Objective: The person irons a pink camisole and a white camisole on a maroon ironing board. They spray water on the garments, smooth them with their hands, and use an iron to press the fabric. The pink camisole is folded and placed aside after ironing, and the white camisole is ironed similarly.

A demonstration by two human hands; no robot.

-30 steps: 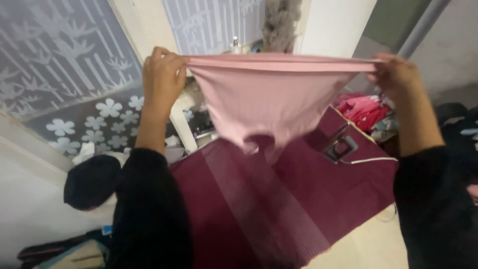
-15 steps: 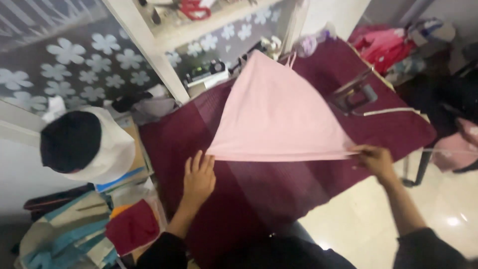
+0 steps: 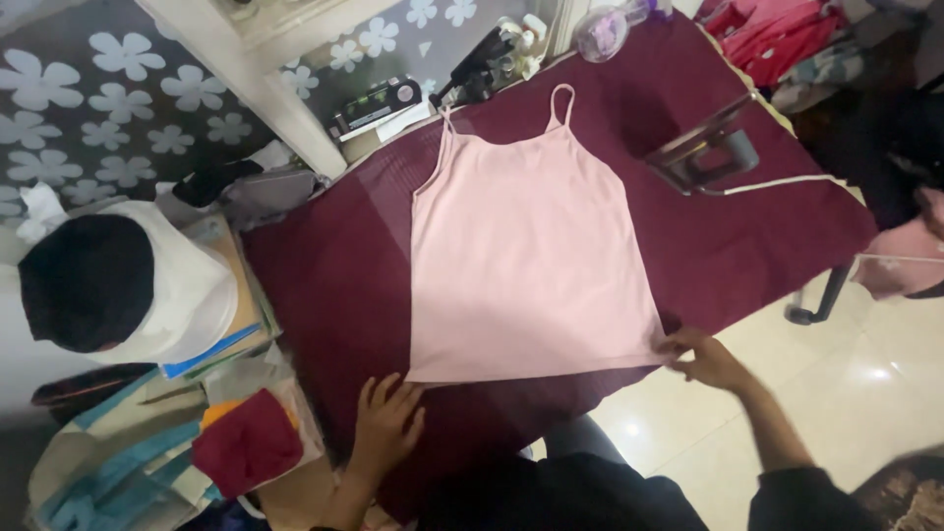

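Pink camisole (image 3: 526, 246) flat, hem at board edge

1. We see a home ironing corner: a maroon cloth-covered ironing table (image 3: 324, 285) with an iron (image 3: 703, 157) standing on it.
2. Around it we find piled clothes (image 3: 777, 39), a flower-patterned glass door (image 3: 108, 108), a pale tiled floor (image 3: 865, 383) and household clutter (image 3: 147, 462).

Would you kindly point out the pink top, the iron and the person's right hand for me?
pink top (image 3: 526, 251), head view, middle of the front panel.
iron (image 3: 706, 154), head view, on its metal body.
right hand (image 3: 706, 359), head view, back of the hand at the top's hem corner.
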